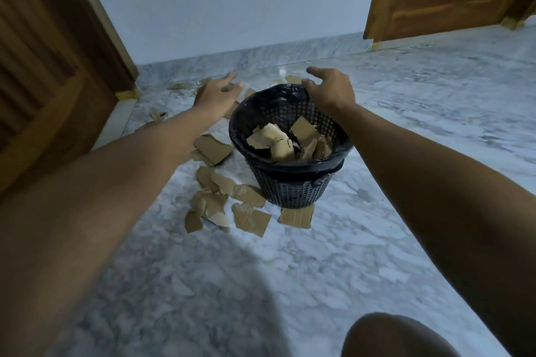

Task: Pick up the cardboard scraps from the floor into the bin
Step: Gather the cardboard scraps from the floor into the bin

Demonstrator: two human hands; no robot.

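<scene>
Knee low; cardboard scraps litter the floor beside the bin.
Left hand and right hand both spread, empty; best gather near cluster first.

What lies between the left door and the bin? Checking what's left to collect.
Cardboard scraps litter the marble floor between the left door and bin, per the head view.

Bare forearms, no sleeves; bare knee at bottom.
</scene>
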